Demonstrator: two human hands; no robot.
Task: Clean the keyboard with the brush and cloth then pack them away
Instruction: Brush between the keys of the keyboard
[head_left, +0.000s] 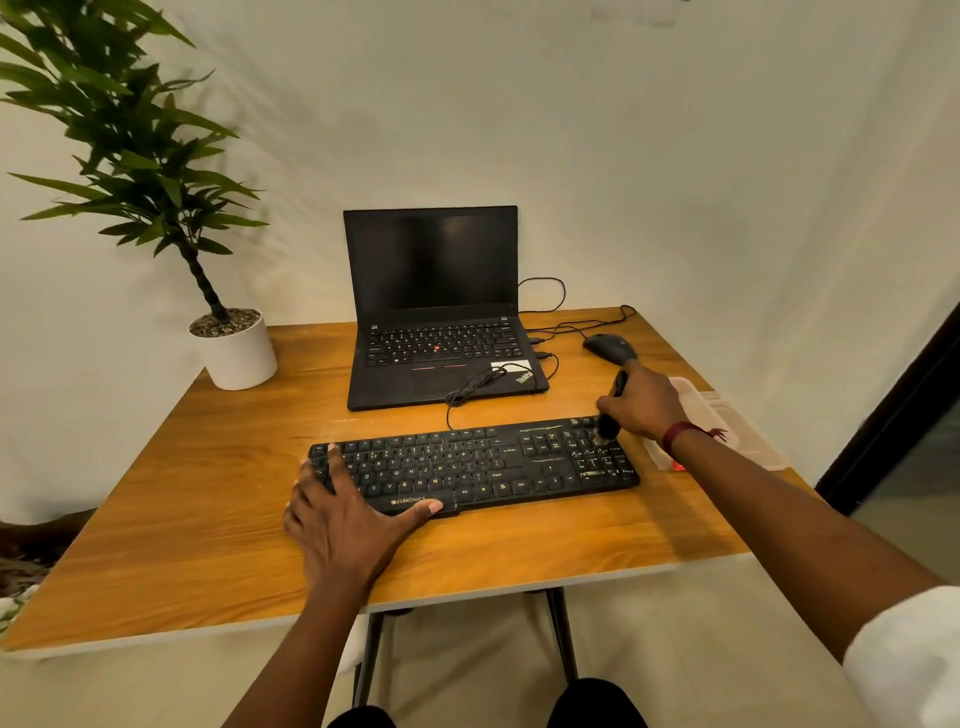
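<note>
Keyboard (472, 465): one, black, long axis left to right, mid-table (208, 519) before one laptop (436, 312).
Brush (605, 431): one, bristles down on the number pad (right end), handle tilted up toward the mouse (608, 347).
Right hand (641, 402): clenched round the brush.
Left hand (345, 512): fingers spread flat on the keyboard's left end.
Beside: one clear container (727, 431).

A wooden desk (208, 545) with a pale edge band stands on black metal legs (563, 634) against a cream wall (675, 156). The floor (467, 654) is pale beige. A dark door frame (893, 415) rises at right. Lighting is warm.
</note>
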